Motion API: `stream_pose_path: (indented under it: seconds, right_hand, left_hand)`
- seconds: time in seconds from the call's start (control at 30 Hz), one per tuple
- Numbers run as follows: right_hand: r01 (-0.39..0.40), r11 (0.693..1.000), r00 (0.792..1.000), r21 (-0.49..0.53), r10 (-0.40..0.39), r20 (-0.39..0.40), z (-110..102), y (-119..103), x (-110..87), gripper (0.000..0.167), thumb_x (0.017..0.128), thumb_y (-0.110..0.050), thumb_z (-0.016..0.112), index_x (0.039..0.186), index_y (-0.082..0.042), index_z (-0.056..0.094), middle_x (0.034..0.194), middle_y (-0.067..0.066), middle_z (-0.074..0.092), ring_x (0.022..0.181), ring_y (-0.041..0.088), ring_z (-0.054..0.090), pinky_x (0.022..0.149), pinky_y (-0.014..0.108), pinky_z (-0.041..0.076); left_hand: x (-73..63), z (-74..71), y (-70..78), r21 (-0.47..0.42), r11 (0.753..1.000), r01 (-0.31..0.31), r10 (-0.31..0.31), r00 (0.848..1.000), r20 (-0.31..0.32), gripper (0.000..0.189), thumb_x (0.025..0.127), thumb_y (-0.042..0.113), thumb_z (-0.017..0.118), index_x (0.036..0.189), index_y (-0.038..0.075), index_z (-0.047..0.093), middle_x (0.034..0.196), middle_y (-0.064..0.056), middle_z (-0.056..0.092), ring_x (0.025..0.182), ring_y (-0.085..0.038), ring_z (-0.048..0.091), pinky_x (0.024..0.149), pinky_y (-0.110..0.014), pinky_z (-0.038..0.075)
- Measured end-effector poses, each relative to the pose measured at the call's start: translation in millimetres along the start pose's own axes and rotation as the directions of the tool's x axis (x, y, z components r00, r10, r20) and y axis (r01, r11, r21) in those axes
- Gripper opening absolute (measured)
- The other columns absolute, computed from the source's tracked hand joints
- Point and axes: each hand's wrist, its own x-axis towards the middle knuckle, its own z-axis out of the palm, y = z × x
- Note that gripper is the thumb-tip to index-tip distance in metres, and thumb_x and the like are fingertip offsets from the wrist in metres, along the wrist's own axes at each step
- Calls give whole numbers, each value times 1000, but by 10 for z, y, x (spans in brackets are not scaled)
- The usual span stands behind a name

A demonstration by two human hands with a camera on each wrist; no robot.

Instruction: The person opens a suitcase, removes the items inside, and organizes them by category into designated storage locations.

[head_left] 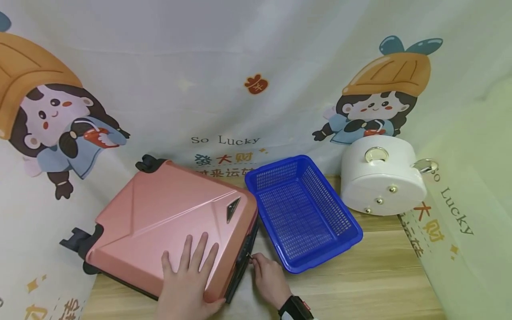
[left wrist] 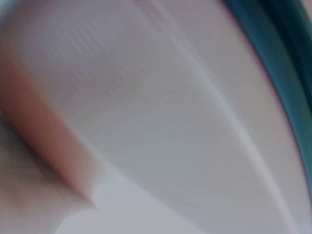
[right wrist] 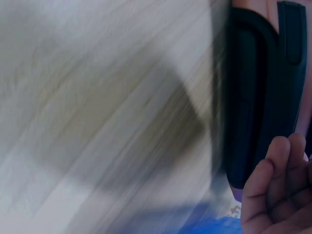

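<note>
A pink hard-shell suitcase [head_left: 172, 218] lies flat on the table, its wheels toward the far left. My left hand [head_left: 188, 275] rests on its shell with fingers spread, near the front corner. At the black-trimmed side of the case, my right hand [head_left: 269, 276] pinches a small thin metal pull [head_left: 250, 255] between thumb and finger. The black side handle [right wrist: 251, 107] shows close beside the right fingers [right wrist: 279, 153] in the right wrist view. The left wrist view is blurred, with the pink shell [left wrist: 146, 122] filling most of it.
A blue plastic basket [head_left: 358, 235] stands just right of the suitcase and right hand. Behind it on the right is a white rounded bag [head_left: 372, 173] with metal rings. Patterned cloth [head_left: 224, 89] hangs behind and to the sides of the wooden table [head_left: 372, 275].
</note>
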Motion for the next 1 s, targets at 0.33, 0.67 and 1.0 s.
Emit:
stream_pose_path:
  seconds: [0.33,0.67,1.0]
  right_hand:
    - [16,999,999,-44,-17,-35,-17,23,119,12,102,-4,60,100,-7,71,94,4,78,83,23,76,70,39,59]
    - [-11,997,999,-74,8,-38,21,21,75,13,103,-8,60,105,-10,72,97,4,79,85,26,77,68,42,59]
    - [-73,997,996,-26,74,45,27,-10,-155,15,104,-6,57,110,-8,70,101,7,79,89,25,77,73,41,60]
  left_hand:
    - [-16,140,-68,6,996,-84,84,983,-163,129,51,81,81,156,14,45,166,-17,33,148,-49,31,99,-87,23]
    - [108,246,203,-24,999,43,-47,966,-253,120,54,75,81,150,9,55,160,-22,41,144,-54,35,99,-88,23]
    - [313,273,427,-19,988,152,-151,948,-281,117,56,75,80,149,8,56,161,-25,40,145,-58,34,96,-90,24]
